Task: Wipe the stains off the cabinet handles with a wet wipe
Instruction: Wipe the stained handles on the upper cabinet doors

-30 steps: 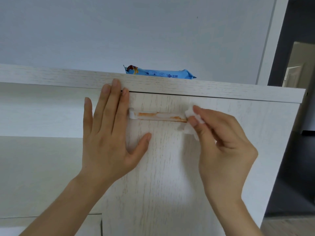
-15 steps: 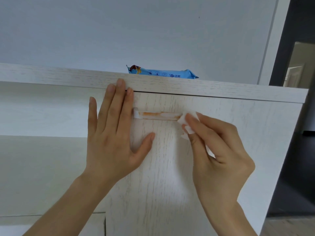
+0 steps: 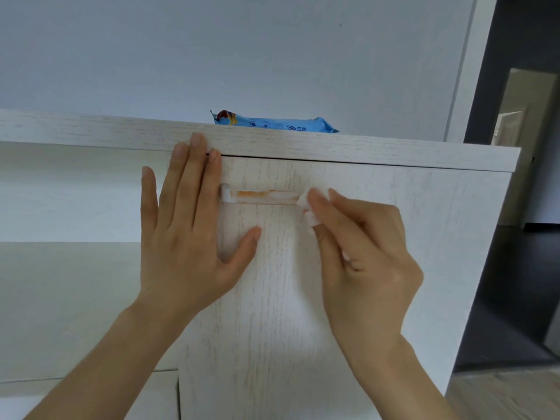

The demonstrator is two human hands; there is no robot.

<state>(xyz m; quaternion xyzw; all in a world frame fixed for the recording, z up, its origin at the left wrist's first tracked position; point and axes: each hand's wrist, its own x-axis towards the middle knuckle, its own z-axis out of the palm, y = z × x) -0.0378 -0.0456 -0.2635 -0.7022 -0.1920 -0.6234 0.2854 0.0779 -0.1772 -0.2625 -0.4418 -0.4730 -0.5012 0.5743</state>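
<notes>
The right hand [image 3: 363,250] pinches a wet wipe [image 3: 306,207] against the right end of the orange-stained handle [image 3: 260,197]. The left hand [image 3: 188,231] lies flat, grip spread wide, on the cabinet door [image 3: 272,298].

A blue wipes pack [image 3: 274,124] lies atop the cabinet [image 3: 363,153].

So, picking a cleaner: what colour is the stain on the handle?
Orange, on the white handle; head view.
</notes>
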